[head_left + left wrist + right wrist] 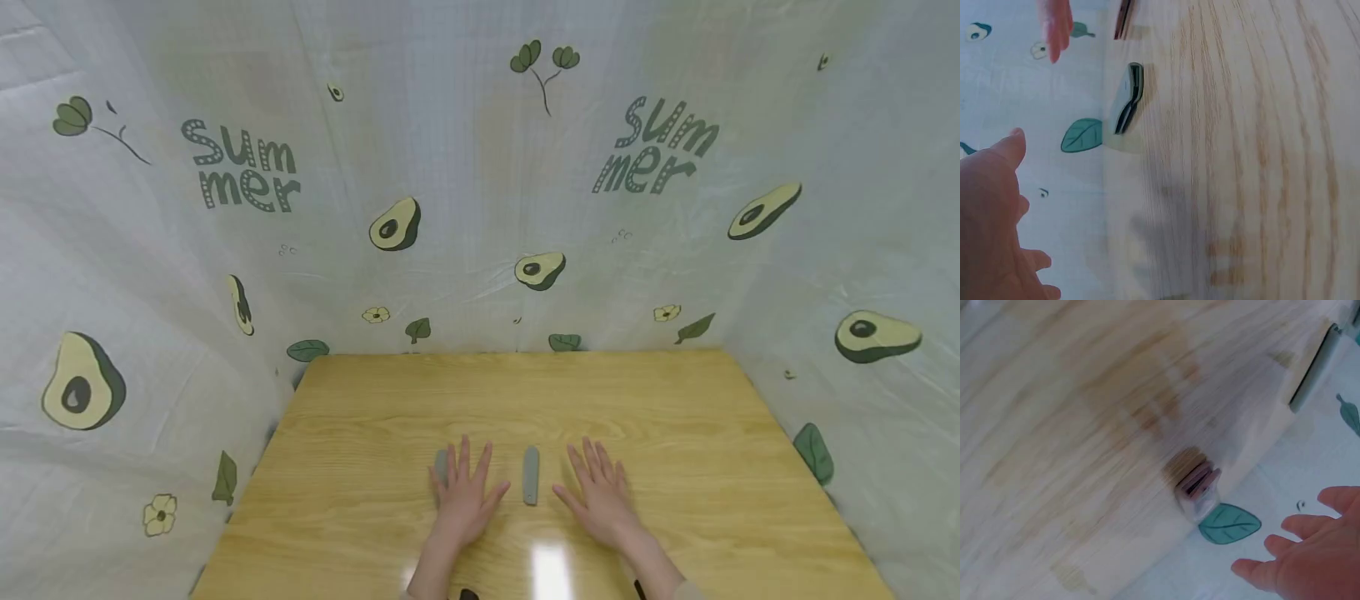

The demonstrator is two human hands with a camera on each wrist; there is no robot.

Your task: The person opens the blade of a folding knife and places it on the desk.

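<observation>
My left hand [465, 498] spreads its fingers above the left part of a wooden table and holds nothing. Under it lies a grey piece [441, 467], partly hidden by the fingers. Between the hands rests a slim grey-green strip [531, 475] with a rounded far end; the left wrist view shows its side bent, with a dark slot. To its right, my right hand [600, 500] is held out with fingers apart, gripping nothing. A small reddish-brown piece [1197, 479] with a slotted side lies on the table in the right wrist view; the head view does not show it.
The wooden table [360, 433] ends at hanging cloth [465, 283] printed with avocados, leaves and lettering, at the back and both sides. A bright light reflection lies on the tabletop near the front, between the forearms.
</observation>
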